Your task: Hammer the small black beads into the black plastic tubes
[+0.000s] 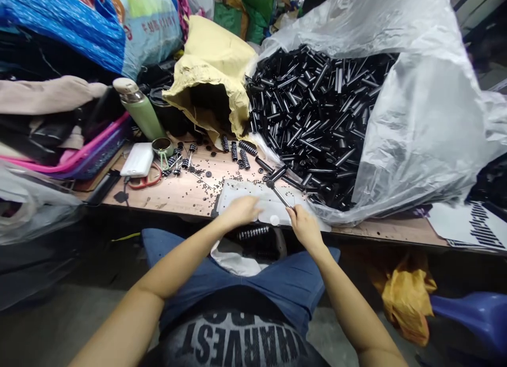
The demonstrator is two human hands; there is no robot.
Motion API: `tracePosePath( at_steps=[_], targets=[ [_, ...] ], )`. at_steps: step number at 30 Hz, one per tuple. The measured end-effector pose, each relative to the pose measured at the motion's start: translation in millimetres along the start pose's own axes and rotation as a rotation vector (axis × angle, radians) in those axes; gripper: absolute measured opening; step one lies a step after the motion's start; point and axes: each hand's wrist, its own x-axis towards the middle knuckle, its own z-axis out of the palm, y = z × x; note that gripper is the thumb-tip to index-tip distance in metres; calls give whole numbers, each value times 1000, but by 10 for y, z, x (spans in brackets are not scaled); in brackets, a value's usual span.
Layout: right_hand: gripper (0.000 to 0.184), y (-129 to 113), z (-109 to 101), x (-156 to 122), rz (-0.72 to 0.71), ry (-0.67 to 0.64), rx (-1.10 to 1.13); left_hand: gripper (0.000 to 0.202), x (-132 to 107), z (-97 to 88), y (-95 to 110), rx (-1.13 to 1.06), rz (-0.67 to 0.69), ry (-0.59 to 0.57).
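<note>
The thin metal rod [280, 196] slants over the near edge of the wooden worktable [178, 195], its far end carrying a small black piece, its near end pinched between the thumb and fingers of the right hand [304, 227]. The left hand [241, 209] lies palm down on a white plastic tray [237, 190] just beside it; its fingers are blurred, so I cannot tell whether they grip anything. Behind the rod, a clear plastic bag [415, 124] spills a heap of black tubes [317, 108] onto the table. To the left stand a yellow paper sack [214, 66] and a green flask [140, 109], with black springs [240, 153] and a white power bank [137, 160] between.
</note>
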Motion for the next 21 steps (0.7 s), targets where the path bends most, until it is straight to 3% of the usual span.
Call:
tracePosePath(
  at_steps=[3,5,7,9,13,16,21],
  targets=[
    [36,173,183,107,-4,21,-89,37,556,-344,-221,34,-142,218],
    [37,194,260,155,-43,87,-101,34,977,-500,-384,113,-308,373],
    [34,158,283,200,-109,152,-81,28,1305,-555,-504,118,-449,387],
    [31,96,272,244,-170,178,-47,20,1482,-531,-570,83,-502,358],
    [25,4,259,320,-235,183,43,16,1436,-428,-617,31,-439,375],
    [23,-25,301,379,-262,199,115,22,1208,-393,-647,-76,-347,421],
    [20,-161,319,524,-318,204,238,34,754,-372,-651,-456,-198,495]
  ],
)
